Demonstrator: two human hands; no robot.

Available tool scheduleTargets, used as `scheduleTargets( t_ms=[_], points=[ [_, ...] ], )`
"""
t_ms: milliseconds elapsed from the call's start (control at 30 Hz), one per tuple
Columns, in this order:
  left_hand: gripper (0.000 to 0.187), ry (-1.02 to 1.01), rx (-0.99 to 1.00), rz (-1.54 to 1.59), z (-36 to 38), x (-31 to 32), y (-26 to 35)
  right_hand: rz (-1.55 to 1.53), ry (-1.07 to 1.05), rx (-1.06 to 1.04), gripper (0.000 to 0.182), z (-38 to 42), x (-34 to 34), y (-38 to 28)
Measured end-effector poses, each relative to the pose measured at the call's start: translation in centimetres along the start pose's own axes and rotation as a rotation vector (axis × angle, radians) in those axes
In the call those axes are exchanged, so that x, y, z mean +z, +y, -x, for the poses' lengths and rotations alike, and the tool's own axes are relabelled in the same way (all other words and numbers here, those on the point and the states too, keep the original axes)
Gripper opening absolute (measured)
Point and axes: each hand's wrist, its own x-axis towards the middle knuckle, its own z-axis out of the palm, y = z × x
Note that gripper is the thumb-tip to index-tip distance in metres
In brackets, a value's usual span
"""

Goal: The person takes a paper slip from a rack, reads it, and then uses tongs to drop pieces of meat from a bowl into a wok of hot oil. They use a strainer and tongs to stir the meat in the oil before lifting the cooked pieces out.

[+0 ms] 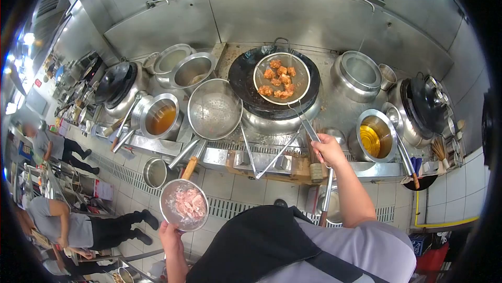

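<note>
My left hand grips the rim of a round metal bowl from below. Pale pink raw meat pieces lie inside it. My right hand is closed around the long handle of a skimmer, whose mesh is over the black wok. Several browned fried chunks rest in the mesh. Left of the wok, a large perforated strainer has its handle pointing toward me.
A pot of golden oil with ladles beside it stands right, and a pot of brown liquid left. Metal pots line the back. A small saucepan hangs low over the floor. Two people stand far left.
</note>
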Motion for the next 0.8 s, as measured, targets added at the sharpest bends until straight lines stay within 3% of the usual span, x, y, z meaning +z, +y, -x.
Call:
scheduleTargets(
  t_ms=[467, 633, 800],
  points=[
    [0.025, 0.067, -0.027, -0.014, 1.1, 0.5, 0.1, -0.06, -0.008, 0.005, 0.007, -0.4, 0.3, -0.9],
    [0.023, 0.083, 0.005, 0.023, 0.8, -0.5, -0.9, -0.018, -0.047, -0.05, 0.009, -4.2, 4.7, -3.6],
    [0.024, 0.12, 0.009, 0.047, 2.0, -0.9, -0.9, -0.105, -0.188, -0.109, 0.013, -10.0, 14.7, -8.4]
  ],
)
